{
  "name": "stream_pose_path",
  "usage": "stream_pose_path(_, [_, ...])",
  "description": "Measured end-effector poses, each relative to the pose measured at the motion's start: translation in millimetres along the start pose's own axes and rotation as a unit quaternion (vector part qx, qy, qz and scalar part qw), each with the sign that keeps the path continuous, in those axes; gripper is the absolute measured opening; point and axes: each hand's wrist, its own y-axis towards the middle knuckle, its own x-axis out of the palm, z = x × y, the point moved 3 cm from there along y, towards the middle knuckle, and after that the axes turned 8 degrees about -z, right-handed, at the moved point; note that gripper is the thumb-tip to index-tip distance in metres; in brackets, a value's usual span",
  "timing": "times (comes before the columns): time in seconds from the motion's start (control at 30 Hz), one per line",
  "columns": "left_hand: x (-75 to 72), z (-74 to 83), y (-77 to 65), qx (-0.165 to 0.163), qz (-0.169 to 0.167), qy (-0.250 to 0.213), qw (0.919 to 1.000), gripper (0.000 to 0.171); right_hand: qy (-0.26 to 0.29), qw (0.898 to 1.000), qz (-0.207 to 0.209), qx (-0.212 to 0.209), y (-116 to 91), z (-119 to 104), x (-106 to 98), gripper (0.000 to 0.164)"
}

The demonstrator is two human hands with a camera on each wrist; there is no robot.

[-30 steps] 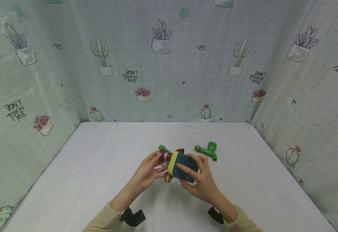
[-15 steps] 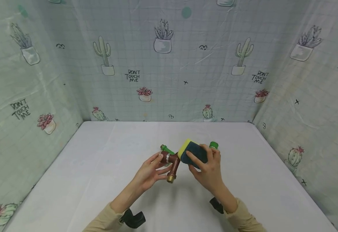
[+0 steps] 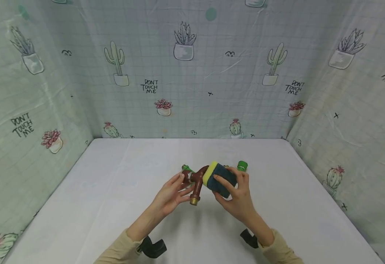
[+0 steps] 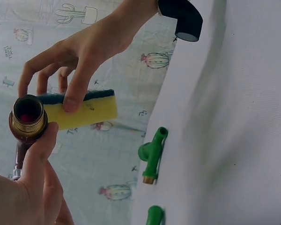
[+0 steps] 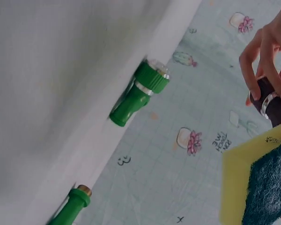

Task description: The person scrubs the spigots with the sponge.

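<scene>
A brown tap (image 3: 197,180) with a brass threaded end is held up over the table by my left hand (image 3: 168,195), thumb and fingers round its knob end. The threaded opening faces the camera in the left wrist view. My right hand (image 3: 234,194) grips a sponge (image 3: 224,180), yellow with a dark blue-green scouring side, between thumb and fingers. The sponge's yellow face is right at the tap's spout. In the right wrist view the yellow side of the sponge (image 5: 236,176) overlaps part of the tap (image 5: 277,108).
Two green taps lie on the white table (image 3: 119,190) behind my hands: one green tap (image 3: 187,168) partly hidden by the left hand, another green tap (image 3: 242,166) behind the right. Black wrist mounts (image 3: 153,248) sit at both forearms. A cactus-print cloth (image 3: 192,91) surrounds the table.
The sponge has moved from in front of the tap's body up and right to its spout, then slightly down. The brown tap has turned a little; my left hand keeps its grip.
</scene>
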Motion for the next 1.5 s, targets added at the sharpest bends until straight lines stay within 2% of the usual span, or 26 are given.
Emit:
stream_pose_path(0.23, [0.5,1.5,-1.0,0.007,0.008,0.025,0.9996,0.050,0.017,0.999,-0.007,-0.030,-2.3,-10.8,2.4,0.038])
stream_pose_path(0.37, [0.1,2.1,-1.3,0.012,0.013,0.031,0.9994,0.044,0.030,0.997,-0.020,-0.064,-2.9,-19.0,5.5,0.039])
stream_pose_path(0.47, [0.5,1.9,-1.3,0.005,0.008,0.034,0.9994,0.041,0.043,0.996,-0.021,-0.077,-2.4,-22.7,6.4,0.039])
stream_pose_path(0.73, [3.1,-1.2,-3.9,-0.034,-0.054,0.103,0.9926,0.057,0.041,0.994,-0.014,-0.102,1.6,-25.6,3.0,0.036])
stream_pose_path(1.0, [2.1,-2.3,-3.1,-0.043,-0.085,0.110,0.9893,0.056,0.006,0.991,0.009,-0.132,5.9,-25.3,-0.3,0.033])
stream_pose_path(1.17, [3.7,-1.8,-4.9,-0.051,-0.113,0.075,0.9895,0.053,-0.012,0.993,0.024,-0.112,9.5,-15.3,-3.4,0.034])
stream_pose_path(1.33, [6.8,-4.0,-6.9,-0.054,-0.147,0.058,0.9859,0.051,-0.001,0.998,-0.002,-0.058,11.8,-0.5,-3.6,0.038])
stream_pose_path(1.5, [7.9,-6.2,-4.5,-0.058,-0.141,0.075,0.9855,0.056,0.008,0.999,-0.028,-0.039,12.1,2.1,-3.1,0.041])
